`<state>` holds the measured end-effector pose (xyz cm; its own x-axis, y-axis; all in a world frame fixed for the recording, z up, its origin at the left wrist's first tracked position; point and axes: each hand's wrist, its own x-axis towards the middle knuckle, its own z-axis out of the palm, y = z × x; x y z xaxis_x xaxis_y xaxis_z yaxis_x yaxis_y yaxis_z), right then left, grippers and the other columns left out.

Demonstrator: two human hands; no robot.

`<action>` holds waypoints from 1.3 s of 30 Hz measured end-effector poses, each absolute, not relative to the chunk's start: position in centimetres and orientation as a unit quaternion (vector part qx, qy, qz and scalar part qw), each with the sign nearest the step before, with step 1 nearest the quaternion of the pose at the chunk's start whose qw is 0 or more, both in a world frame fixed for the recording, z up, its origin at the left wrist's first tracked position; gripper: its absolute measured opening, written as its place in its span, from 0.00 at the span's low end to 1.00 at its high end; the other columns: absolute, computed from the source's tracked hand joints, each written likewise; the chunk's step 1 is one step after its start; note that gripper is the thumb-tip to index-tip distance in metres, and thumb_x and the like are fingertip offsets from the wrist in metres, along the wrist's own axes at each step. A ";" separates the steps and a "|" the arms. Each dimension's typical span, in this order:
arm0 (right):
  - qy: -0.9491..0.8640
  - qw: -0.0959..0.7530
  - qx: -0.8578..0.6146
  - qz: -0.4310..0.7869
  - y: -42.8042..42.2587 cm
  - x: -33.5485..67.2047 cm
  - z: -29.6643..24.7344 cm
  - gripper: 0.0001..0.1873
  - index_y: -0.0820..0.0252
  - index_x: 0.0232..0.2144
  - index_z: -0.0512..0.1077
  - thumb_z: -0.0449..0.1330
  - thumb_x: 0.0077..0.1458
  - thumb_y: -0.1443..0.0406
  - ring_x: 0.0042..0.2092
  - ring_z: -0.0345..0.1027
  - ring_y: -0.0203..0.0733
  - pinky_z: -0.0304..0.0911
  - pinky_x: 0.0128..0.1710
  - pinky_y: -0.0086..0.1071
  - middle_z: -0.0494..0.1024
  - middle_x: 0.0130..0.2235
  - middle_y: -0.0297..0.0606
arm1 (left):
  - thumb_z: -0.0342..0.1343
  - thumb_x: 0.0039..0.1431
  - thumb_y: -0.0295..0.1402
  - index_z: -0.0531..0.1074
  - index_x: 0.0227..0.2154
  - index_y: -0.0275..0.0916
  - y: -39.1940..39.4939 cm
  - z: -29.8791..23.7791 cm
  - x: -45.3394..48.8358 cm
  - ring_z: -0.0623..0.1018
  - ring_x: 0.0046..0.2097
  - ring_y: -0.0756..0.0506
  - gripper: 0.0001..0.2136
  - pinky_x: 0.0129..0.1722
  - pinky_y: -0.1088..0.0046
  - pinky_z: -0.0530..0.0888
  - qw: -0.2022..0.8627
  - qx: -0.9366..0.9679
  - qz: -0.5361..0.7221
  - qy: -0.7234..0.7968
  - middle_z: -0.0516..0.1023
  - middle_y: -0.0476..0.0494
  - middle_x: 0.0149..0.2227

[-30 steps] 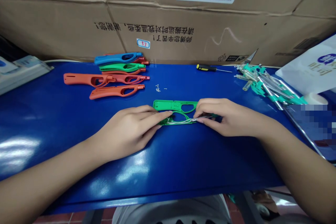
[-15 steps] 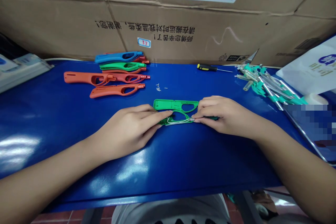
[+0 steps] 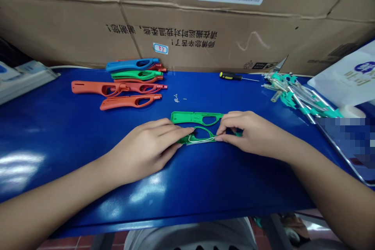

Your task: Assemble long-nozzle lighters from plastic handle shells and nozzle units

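Observation:
A green plastic lighter shell [image 3: 195,118] lies flat on the blue table [image 3: 88,133], with a thin white wire [image 3: 202,139] running along its near edge. My left hand [image 3: 149,146] rests on the shell's left end, fingers pressed together over it, index tip at the wire. My right hand [image 3: 249,131] covers the shell's right end and pinches the wire and a small metal part there. What sits under the right fingers is hidden.
A stack of orange, green and blue shells [image 3: 129,84] lies at the back left. A small screwdriver [image 3: 231,75] and a heap of teal-and-metal tube parts [image 3: 295,95] lie at the back right. Cardboard boxes [image 3: 175,19] wall the far edge; a white bag [image 3: 348,74] stands right.
My right hand has shifted slightly left along the shell and curled its fingers tighter on the wire. The left hand has barely moved.

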<state>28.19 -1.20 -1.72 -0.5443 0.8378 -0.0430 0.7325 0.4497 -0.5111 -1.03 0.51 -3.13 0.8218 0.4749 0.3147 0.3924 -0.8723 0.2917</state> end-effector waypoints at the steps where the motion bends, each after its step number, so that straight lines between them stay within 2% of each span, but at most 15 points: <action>1: -0.831 0.102 -0.475 0.270 -1.2 28.1 -1.7 0.06 0.57 0.33 0.78 0.64 0.62 0.62 0.39 0.71 0.40 0.62 0.39 0.34 0.80 0.35 0.34 | 0.54 0.68 0.27 0.70 0.59 0.38 0.5 -3.1 -1.0 0.78 0.47 0.43 0.18 0.47 0.65 0.77 0.120 0.946 0.192 0.233 0.81 0.42 0.47; 6: -0.810 0.081 -0.485 0.318 -1.4 27.9 -1.5 0.07 0.56 0.33 0.76 0.63 0.62 0.60 0.40 0.69 0.41 0.60 0.40 0.35 0.79 0.37 0.34 | 0.54 0.68 0.25 0.70 0.59 0.37 0.3 -3.1 -0.9 0.76 0.50 0.42 0.18 0.50 0.65 0.76 0.171 0.932 0.203 0.245 0.80 0.41 0.50; 11: -0.834 0.067 -0.457 0.301 -1.6 27.9 -1.5 0.08 0.56 0.36 0.72 0.59 0.65 0.59 0.42 0.67 0.42 0.60 0.42 0.36 0.76 0.39 0.36 | 0.56 0.66 0.27 0.72 0.58 0.37 0.3 -3.1 -0.8 0.76 0.46 0.42 0.18 0.46 0.63 0.76 0.179 0.926 0.201 0.262 0.81 0.42 0.47; 16: -0.864 0.071 -0.419 0.270 -1.8 27.8 -1.7 0.08 0.56 0.38 0.69 0.55 0.68 0.60 0.43 0.65 0.42 0.59 0.45 0.36 0.74 0.39 0.36 | 0.58 0.67 0.33 0.76 0.51 0.36 0.5 -3.7 -0.6 0.77 0.45 0.45 0.12 0.45 0.67 0.76 0.213 0.909 0.223 0.280 0.81 0.44 0.43; 21: -0.893 0.055 -0.386 0.227 -1.8 27.6 -1.8 0.09 0.57 0.40 0.68 0.56 0.69 0.58 0.44 0.64 0.42 0.58 0.47 0.38 0.73 0.40 0.35 | 0.58 0.68 0.31 0.77 0.46 0.36 0.5 -4.2 -0.6 0.78 0.44 0.47 0.08 0.44 0.71 0.75 0.231 0.901 0.235 0.282 0.80 0.45 0.41; 27: -0.912 0.041 -0.374 0.161 -1.9 27.1 -2.1 0.10 0.58 0.37 0.67 0.53 0.70 0.60 0.41 0.65 0.43 0.57 0.46 0.38 0.73 0.38 0.36 | 0.58 0.68 0.29 0.77 0.46 0.36 0.3 -4.1 -0.6 0.79 0.43 0.49 0.07 0.44 0.75 0.75 0.234 0.899 0.247 0.275 0.79 0.46 0.42; 34: -0.903 0.036 -0.408 0.133 -2.0 26.6 -2.3 0.10 0.57 0.32 0.64 0.54 0.67 0.63 0.33 0.62 0.41 0.56 0.36 0.36 0.69 0.31 0.35 | 0.58 0.68 0.29 0.77 0.46 0.37 0.1 -4.2 -0.4 0.79 0.42 0.49 0.07 0.44 0.75 0.76 0.234 0.895 0.257 0.279 0.79 0.46 0.42; 39: -0.900 0.042 -0.406 0.152 -1.8 27.0 -2.0 0.10 0.57 0.33 0.66 0.55 0.67 0.61 0.35 0.64 0.42 0.56 0.40 0.36 0.72 0.33 0.35 | 0.58 0.68 0.30 0.78 0.48 0.37 0.4 -4.3 -0.4 0.79 0.43 0.47 0.09 0.45 0.72 0.77 0.233 0.898 0.250 0.277 0.80 0.44 0.42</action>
